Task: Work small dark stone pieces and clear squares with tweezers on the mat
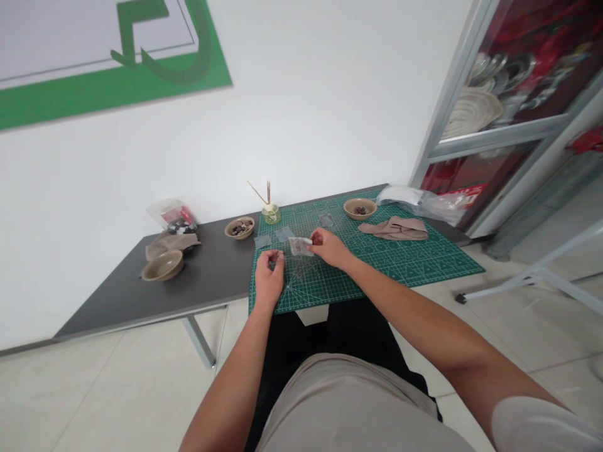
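Observation:
Between finger and thumb of my right hand (328, 247) is a small clear plastic bag (298, 247), held over the green cutting mat (377, 267). My left hand (269, 279) is to its left, apart from the bag, with thumb and fingertips pinched together; what they hold, if anything, is too small to name. Beyond my hands, two small clear bags (283, 235) lie flat on and beside the mat's left part. Another clear packet (326, 220) rests farther back. A bowl of dark and light pieces (240, 228) stands behind my left hand.
A reed diffuser (271, 212) stands by the wall. At the right are a bowl with dark pieces (360, 208), a brown cloth (398, 228) and a plastic package (419, 201). On the left are a bowl (162, 267), a folded cloth (172, 243) and a bag (174, 216).

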Available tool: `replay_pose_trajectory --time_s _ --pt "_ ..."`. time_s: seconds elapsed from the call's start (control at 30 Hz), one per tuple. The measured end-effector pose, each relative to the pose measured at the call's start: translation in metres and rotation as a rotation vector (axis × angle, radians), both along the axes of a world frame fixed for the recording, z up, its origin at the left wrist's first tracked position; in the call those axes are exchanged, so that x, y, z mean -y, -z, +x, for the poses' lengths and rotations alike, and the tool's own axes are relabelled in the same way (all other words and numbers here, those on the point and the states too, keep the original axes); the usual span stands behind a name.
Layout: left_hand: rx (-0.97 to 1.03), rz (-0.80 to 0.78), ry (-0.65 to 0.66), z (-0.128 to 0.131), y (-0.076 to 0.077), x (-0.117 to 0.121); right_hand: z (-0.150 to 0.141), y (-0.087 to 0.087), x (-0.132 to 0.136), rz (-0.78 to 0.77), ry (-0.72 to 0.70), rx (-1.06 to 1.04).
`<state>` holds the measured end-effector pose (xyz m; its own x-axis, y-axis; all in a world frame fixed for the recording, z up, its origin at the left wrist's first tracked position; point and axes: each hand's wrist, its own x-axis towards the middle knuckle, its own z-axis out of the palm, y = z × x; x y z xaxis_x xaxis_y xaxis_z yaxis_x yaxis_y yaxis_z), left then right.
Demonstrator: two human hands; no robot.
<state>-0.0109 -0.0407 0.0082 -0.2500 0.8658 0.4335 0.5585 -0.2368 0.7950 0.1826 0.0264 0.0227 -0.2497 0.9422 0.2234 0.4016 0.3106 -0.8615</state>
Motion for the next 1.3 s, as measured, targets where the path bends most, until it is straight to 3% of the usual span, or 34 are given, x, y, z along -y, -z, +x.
replay_pose_trajectory --time_s 0.13,0.53,0.63,0.8,0.97,1.13,1.3 --pt "0.047 0.001 0.01 0.002 -0.001 0.0 0.005 -0.001 0.009 0.119 -0.02 0.02" --pt "0.019 -0.008 0.039 0.001 0.0 0.0 0.007 0.003 0.017 0.204 0.079 0.232" --pt "-0.011 -0.014 0.05 0.001 0.0 -0.001 0.009 -0.002 0.004 0.252 0.067 0.262" --pt "-0.051 -0.031 0.052 0.003 0.0 0.0 0.008 -0.01 -0.038 0.216 0.172 0.224" --pt "-0.066 -0.049 0.061 0.003 -0.004 0.003 0.006 0.004 -0.07 0.327 -0.004 0.46" --pt "-0.026 -0.055 0.076 0.003 -0.006 0.004 0.014 0.022 -0.079 0.221 0.045 0.71" --pt "-0.052 -0.049 0.076 0.003 -0.004 0.003 0.018 0.02 -0.078 0.213 0.11 0.763"
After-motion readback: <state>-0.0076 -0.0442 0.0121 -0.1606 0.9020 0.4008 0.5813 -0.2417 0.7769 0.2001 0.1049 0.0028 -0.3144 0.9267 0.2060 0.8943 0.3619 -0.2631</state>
